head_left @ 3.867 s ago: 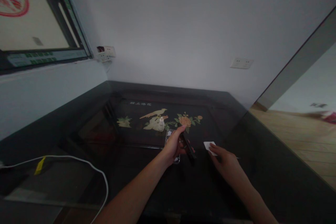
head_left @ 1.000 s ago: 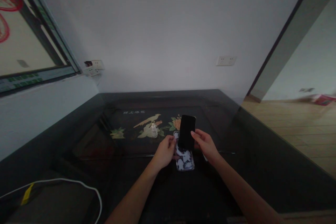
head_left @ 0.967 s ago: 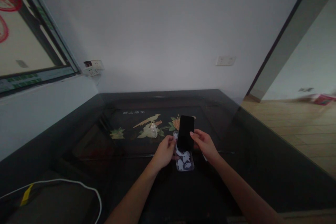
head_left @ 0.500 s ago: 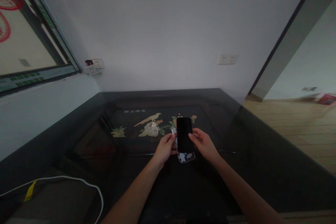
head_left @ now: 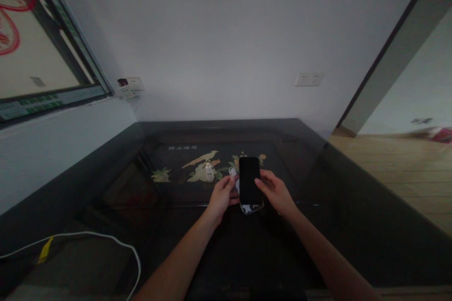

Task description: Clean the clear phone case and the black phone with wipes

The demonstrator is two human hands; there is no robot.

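A black smartphone is held upright above the dark table, its dark screen facing me. My right hand grips its right edge, thumb on the front and fingers behind. Behind the phone is a clear phone case with a black-and-white pattern, showing below and to the left of the phone. My left hand pinches the case's left side between thumb and fingers. Phone and case overlap but are not lined up. A small clear bottle with a white top stands left of the hands.
The glossy black table bears a painted bird and flowers. A white cable with a yellow tag curves over a dark flat object at the lower left. Behind the table are a wall and a double socket; a window is at the left.
The case has shifted up behind the phone, so less of it shows below the phone's bottom edge. Both hands keep their grips. The whole view has shifted slightly.
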